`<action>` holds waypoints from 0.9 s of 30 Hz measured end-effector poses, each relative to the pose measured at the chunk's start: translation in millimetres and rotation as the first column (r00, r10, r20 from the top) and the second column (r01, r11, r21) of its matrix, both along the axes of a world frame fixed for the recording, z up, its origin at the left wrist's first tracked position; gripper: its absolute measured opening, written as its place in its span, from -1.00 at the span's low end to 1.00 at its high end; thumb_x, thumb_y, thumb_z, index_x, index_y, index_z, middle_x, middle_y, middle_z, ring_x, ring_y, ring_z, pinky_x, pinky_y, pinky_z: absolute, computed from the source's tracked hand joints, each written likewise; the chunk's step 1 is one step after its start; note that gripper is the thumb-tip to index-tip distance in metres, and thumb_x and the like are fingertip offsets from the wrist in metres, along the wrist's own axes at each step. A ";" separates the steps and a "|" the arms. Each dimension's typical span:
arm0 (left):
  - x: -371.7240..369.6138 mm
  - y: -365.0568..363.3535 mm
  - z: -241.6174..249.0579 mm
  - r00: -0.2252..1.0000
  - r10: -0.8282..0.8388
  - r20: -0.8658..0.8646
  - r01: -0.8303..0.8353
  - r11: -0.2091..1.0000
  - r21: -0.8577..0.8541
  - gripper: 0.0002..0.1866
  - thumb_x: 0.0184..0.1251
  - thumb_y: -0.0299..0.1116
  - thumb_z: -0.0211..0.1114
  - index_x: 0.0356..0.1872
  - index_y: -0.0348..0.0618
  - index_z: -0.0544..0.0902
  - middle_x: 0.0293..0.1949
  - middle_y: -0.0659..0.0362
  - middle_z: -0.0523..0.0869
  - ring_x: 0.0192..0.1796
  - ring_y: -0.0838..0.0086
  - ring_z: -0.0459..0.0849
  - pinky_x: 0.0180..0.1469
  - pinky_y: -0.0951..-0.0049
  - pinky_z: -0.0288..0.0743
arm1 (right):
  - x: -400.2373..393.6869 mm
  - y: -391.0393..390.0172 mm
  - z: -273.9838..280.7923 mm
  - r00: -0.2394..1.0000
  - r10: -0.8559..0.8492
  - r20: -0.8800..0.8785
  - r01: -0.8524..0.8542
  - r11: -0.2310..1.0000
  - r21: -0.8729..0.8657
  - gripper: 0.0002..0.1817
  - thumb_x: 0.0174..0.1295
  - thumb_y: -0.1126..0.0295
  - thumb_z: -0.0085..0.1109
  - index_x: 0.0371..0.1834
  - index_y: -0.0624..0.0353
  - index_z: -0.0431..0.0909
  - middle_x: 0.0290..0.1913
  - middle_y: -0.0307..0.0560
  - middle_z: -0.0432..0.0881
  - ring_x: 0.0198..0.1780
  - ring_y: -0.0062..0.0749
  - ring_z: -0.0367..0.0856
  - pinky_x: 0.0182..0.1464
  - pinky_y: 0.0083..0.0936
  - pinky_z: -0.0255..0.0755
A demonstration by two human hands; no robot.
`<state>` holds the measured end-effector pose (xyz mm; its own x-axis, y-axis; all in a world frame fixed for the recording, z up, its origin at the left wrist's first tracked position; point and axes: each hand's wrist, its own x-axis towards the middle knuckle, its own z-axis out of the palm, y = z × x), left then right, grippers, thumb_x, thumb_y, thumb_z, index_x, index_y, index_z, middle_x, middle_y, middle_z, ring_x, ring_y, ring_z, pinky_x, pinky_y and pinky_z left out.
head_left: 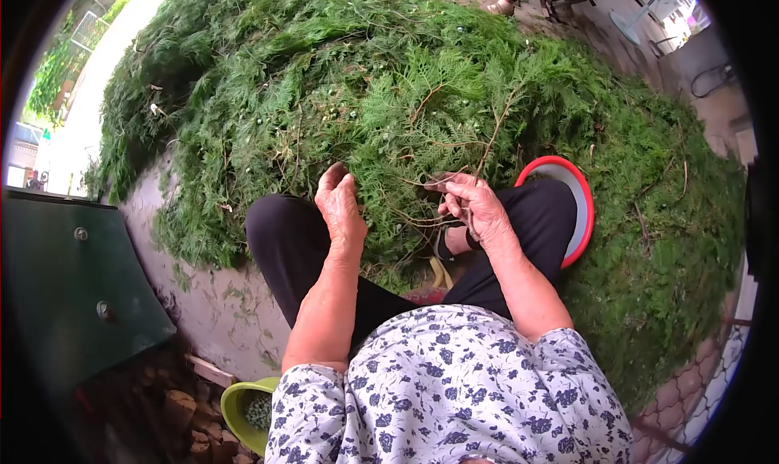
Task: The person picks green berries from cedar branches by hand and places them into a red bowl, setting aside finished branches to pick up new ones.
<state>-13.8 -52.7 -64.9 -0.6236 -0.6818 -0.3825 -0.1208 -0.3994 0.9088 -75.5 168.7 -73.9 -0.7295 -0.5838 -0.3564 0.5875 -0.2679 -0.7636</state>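
Observation:
My right hand (480, 210) is closed around the woody stem of a leafy evergreen branch (497, 131), which points up and away over the pile. Several thin twigs stick out to the left from between its fingers. My left hand (341, 208) is held over my left knee, apart from the branch, with thumb and fingertips drawn together. Whatever may be in that pinch is too small to make out. In front of both hands lies a large heap of green cuttings (268, 83), with small pale berries among the sprays.
A red-rimmed basin (586, 212) stands beside my right knee, partly hidden by it. At lower left a yellow-green bowl (230, 407) holds many small green berries, near chopped wood (182, 407). A dark green panel (89, 277) is on the left. Another person's foot (501, 7) shows beyond the heap.

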 end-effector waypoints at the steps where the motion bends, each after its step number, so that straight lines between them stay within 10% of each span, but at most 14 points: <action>1: 0.5 0.6 1.6 0.999 -0.003 0.044 0.000 0.997 0.079 -0.65 0.17 -0.56 0.13 0.03 -0.32 0.52 -0.08 0.14 0.60 -0.12 0.47 0.53 -0.05 0.49 0.40 | 0.9 -2.1 3.4 0.999 -0.050 0.004 0.050 0.999 0.010 -0.76 0.25 0.46 -0.01 -0.16 0.43 0.53 -0.52 -0.15 0.58 -0.68 -0.64 0.41 -0.30 -0.56 0.56; 8: -6.9 15.7 -2.6 0.952 -0.270 -0.146 0.191 0.894 -0.406 -0.81 0.21 -0.45 0.25 -0.19 -0.32 0.62 -0.32 0.22 0.67 -0.28 0.60 0.57 -0.19 0.58 0.45 | 3.9 -8.6 12.4 0.999 0.016 0.048 -0.013 0.997 -0.077 -0.77 0.23 0.48 0.00 -0.13 0.38 0.55 -0.62 -0.20 0.52 -0.70 -0.66 0.36 -0.31 -0.53 0.54; 13: -11.5 17.7 -3.9 0.937 -0.334 -0.102 0.275 0.885 -0.376 -0.78 0.20 -0.38 0.29 -0.20 -0.31 0.65 -0.42 0.25 0.62 -0.35 0.60 0.52 -0.26 0.57 0.42 | 10.5 -14.8 6.1 0.990 0.122 0.068 -0.113 0.986 -0.119 -0.76 0.21 0.44 0.01 -0.15 0.37 0.55 -0.73 -0.29 0.42 -0.72 -0.65 0.35 -0.32 -0.54 0.51; 16: -5.9 15.0 10.2 0.930 -0.363 0.062 0.367 0.928 -0.064 -0.76 0.17 -0.35 0.31 -0.23 -0.32 0.64 -0.38 0.22 0.59 -0.41 0.59 0.46 -0.34 0.56 0.39 | 9.7 -16.6 5.4 0.986 0.162 0.049 -0.153 0.977 -0.149 -0.71 0.21 0.43 0.02 -0.08 0.37 0.54 -0.73 -0.30 0.41 -0.73 -0.65 0.35 -0.32 -0.54 0.50; 18: -4.9 18.5 -4.5 0.997 0.069 -0.035 -0.073 0.992 -0.103 -0.78 0.16 -0.34 0.31 -0.27 -0.29 0.62 -0.41 0.22 0.56 -0.45 0.62 0.42 -0.40 0.57 0.35 | 8.0 -17.4 0.1 0.987 0.155 0.047 -0.145 0.976 -0.160 -0.71 0.20 0.45 0.03 -0.06 0.38 0.53 -0.63 -0.22 0.53 -0.73 -0.65 0.35 -0.32 -0.54 0.51; 27: -1.3 15.2 19.6 0.934 -0.347 0.085 0.337 0.934 0.116 -0.59 0.19 -0.28 0.27 0.04 -0.26 0.55 -0.19 0.22 0.64 -0.26 0.60 0.53 -0.34 0.53 0.34 | 8.7 -35.6 3.2 0.984 0.140 0.110 -0.113 0.967 -0.227 -0.70 0.22 0.47 0.01 0.01 0.30 0.51 -0.15 0.03 0.65 -0.65 -0.67 0.39 -0.31 -0.52 0.50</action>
<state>-15.1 -37.6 -45.4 -0.7662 -0.3897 -0.5110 -0.3564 -0.4040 0.8425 -66.9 133.1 -70.7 -0.6028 -0.7424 -0.2923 0.7135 -0.3377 -0.6138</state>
